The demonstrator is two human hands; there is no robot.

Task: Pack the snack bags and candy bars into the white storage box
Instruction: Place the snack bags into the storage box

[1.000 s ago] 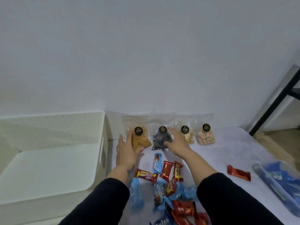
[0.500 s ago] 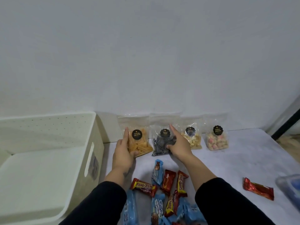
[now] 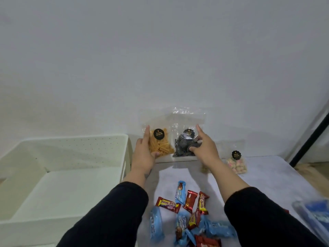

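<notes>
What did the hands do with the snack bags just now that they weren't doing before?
The left hand took hold of the orange snack bag and the right hand the dark snack bag; both bags are lifted up off the table. The pink snack bag, candy bars and white box stayed put.

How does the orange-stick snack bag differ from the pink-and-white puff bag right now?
The orange-stick bag is lifted off the table, gripped by the left hand; the pink-and-white puff bag stands on the table, untouched. The first holds long orange sticks, the second round pale puffs. The first is nearer the white storage box. Both are clear bags with round black labels.
</notes>
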